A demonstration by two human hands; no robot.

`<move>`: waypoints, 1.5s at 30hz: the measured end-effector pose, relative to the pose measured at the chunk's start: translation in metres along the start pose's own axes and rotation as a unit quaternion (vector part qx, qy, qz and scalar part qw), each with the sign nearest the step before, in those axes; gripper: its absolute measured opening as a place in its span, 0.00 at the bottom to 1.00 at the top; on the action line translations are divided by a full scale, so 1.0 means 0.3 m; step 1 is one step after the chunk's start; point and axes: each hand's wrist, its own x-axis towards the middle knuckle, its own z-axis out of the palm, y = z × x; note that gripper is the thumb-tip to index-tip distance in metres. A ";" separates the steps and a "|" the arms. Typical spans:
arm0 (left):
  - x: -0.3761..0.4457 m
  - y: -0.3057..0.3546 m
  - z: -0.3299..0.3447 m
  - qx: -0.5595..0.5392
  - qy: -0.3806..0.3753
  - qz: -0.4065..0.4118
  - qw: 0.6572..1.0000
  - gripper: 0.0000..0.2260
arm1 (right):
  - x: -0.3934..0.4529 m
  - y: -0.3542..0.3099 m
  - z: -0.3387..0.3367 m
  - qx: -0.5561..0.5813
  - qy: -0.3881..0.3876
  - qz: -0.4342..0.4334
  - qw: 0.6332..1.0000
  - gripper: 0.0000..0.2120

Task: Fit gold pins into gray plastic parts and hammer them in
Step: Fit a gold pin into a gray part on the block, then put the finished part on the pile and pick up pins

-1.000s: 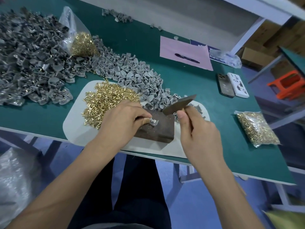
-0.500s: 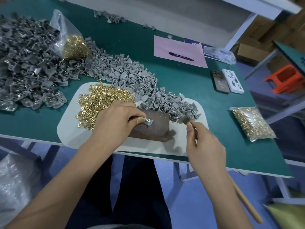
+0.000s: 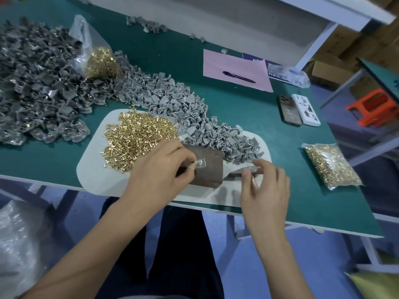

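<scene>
1. Left hand (image 3: pixel 159 169) with a pinching grip: thumb and forefinger closed on a small gray plastic part (image 3: pixel 200 163) carrying a gold pin at its middle.
2. That part pressed down on a dark brown rectangular block (image 3: pixel 207 167), right at the fingertips, on the block's left half.
3. Right hand (image 3: pixel 264 186) just right of the block, fingers spread and relaxed above a dark, blurred hammer head (image 3: pixel 243 171); grip loose, with the thumb tip touching the head; whether anything is truly grasped, cannot tell.
4. Hammer head lying low beside the block's right edge, well clear of the pinched part.
5. Block set on a pale rounded mat (image 3: pixel 92 167) at the near edge of the green desk (image 3: pixel 248 117).
6. Heap of loose gold pins (image 3: pixel 138 139) on the mat, just beyond and left of the left hand.
7. Long heap of light gray plastic parts (image 3: pixel 183 111) running from the far left down onto the mat, ending just behind the block.
8. Larger pile of darker gray parts (image 3: pixel 36 87) at far left, with a clear bag of gold pins (image 3: pixel 97 59) resting against it.
9. Sealed bag of gold pins (image 3: pixel 330 165) at right, well apart from both hands.
10. Farther back: pink sheet (image 3: pixel 235 67) with a black pen (image 3: pixel 238 77), two phones (image 3: pixel 299 110) side by side.
</scene>
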 end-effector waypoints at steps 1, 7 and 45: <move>-0.007 0.002 0.001 -0.006 0.002 0.001 1.000 0.02 | 0.000 -0.022 0.002 0.050 -0.015 -0.046 0.998 0.10; -0.053 -0.029 -0.021 -0.047 0.013 -0.002 0.999 0.05 | -0.005 -0.184 0.063 0.109 -0.112 -0.225 0.962 0.07; -0.265 -0.465 -0.271 -0.057 0.150 -0.338 0.927 0.06 | -0.031 -0.657 0.390 -0.090 -0.251 -0.299 0.916 0.10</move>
